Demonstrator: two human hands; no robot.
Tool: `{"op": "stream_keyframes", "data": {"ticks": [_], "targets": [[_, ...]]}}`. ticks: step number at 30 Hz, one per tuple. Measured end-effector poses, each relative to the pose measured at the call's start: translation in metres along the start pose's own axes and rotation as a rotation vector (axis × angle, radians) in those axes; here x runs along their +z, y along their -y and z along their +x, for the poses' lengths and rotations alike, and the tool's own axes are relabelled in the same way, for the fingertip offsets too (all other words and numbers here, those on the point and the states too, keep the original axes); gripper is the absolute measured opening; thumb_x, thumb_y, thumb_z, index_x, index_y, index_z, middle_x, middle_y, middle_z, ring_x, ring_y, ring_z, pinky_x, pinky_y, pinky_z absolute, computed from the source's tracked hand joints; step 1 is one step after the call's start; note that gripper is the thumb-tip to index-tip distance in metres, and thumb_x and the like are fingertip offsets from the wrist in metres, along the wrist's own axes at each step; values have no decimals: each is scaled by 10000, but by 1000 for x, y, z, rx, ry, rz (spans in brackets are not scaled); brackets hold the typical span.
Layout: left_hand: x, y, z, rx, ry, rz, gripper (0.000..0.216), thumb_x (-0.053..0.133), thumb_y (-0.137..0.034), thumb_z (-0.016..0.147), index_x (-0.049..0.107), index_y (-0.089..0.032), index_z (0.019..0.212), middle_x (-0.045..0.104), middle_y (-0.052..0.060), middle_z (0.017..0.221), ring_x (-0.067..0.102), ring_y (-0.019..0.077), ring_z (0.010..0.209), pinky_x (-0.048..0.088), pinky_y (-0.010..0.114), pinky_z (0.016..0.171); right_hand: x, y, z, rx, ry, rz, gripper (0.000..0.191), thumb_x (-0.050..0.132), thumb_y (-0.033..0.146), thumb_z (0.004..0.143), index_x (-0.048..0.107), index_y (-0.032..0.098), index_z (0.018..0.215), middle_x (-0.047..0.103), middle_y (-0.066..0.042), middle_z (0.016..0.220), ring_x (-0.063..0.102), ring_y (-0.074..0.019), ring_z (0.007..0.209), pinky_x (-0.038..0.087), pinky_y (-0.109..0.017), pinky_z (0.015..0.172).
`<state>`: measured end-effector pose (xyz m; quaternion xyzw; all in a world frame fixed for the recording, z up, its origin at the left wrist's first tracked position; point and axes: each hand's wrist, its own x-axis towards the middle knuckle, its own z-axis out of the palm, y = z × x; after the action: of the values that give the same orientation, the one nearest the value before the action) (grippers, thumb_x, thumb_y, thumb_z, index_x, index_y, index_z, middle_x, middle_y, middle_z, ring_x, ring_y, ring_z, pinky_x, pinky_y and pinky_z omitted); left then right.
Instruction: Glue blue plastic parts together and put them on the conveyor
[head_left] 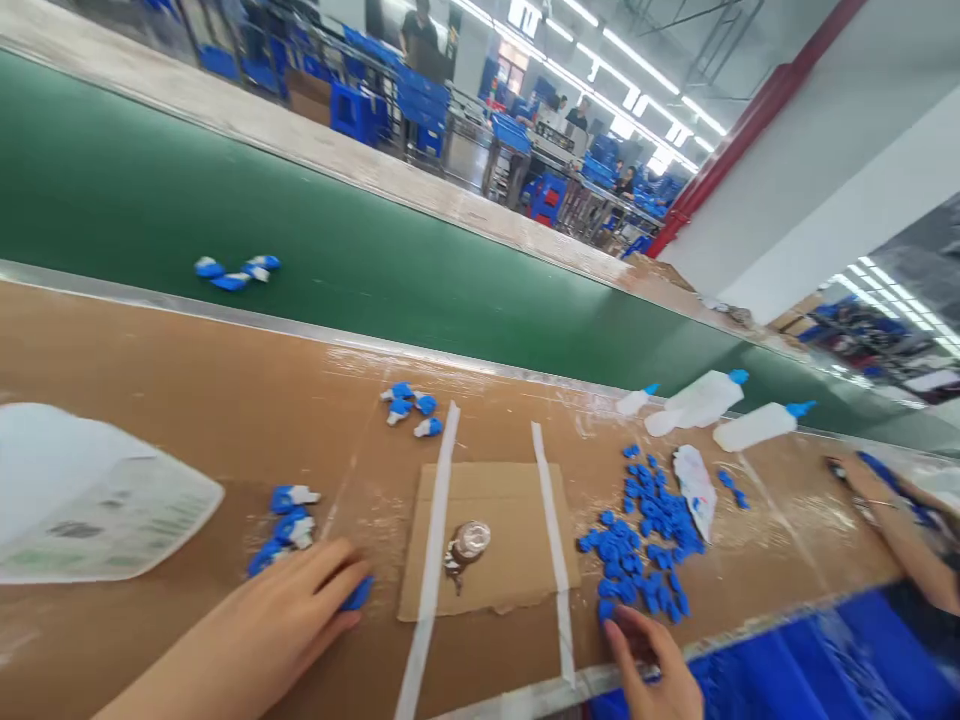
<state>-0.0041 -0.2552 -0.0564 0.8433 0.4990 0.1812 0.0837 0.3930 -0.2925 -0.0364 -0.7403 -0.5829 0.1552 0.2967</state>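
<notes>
My left hand (315,600) is low over the brown worktop, fingers curled round a blue piece (358,594) whose blue end pokes out past the fingertips. Just beyond that hand lie several small blue-and-white parts (289,520). My right hand (651,665) is at the near edge of a loose pile of small blue pieces (652,520), thumb and forefinger closed on one blue piece (606,611). Between my hands, a taped-down cardboard sheet (517,545) carries a small round object (471,541) with a shiny, clear-looking top and a dark smear beside it.
Several blue-and-white parts (412,405) sit behind the cardboard, and more (238,272) rest on the green belt (360,240). White bottles with blue tips (757,428) lie at the back right. A white sheet (90,500) covers the left. Another person's arm (892,520) reaches in at right.
</notes>
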Motion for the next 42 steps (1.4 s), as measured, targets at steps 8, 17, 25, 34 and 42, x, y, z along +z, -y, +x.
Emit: {"op": "stream_keyframes", "data": {"ticks": [8,17,25,34,42], "targets": [[24,2,-10,-38,-109,-37,386,301,-305,940,685,-260,935,696,64,930,685,239,785,545,310,679,14,13,-4,41,-148,-70,569,589,729,720,757,190,797,740,-99,803,697,-243,706,579,-324,655],[10,-20,-14,-419,-149,-680,386,496,-608,844,688,-297,968,735,17,899,697,209,804,544,232,708,7,24,2,-170,-37,-30,391,624,589,812,748,218,818,721,-72,812,683,-224,761,560,-301,706],[-1,-55,0,-899,1,-1572,665,685,-746,589,664,-187,949,643,-12,565,609,163,506,485,217,451,54,130,30,-524,201,21,166,614,375,888,719,248,900,710,-30,793,663,-177,718,529,-246,655],[6,-55,1,-770,-11,-1902,609,723,-666,649,670,-162,986,653,21,758,650,158,621,515,229,529,72,154,43,-595,266,-131,210,590,396,904,718,229,898,702,-26,772,638,-172,671,510,-250,622],[8,-58,9,-753,-69,-1936,555,755,-627,640,716,-190,980,651,19,813,656,168,697,513,225,572,73,158,43,-564,202,-77,233,611,447,882,720,243,856,714,-24,777,623,-176,663,503,-252,612]]}}
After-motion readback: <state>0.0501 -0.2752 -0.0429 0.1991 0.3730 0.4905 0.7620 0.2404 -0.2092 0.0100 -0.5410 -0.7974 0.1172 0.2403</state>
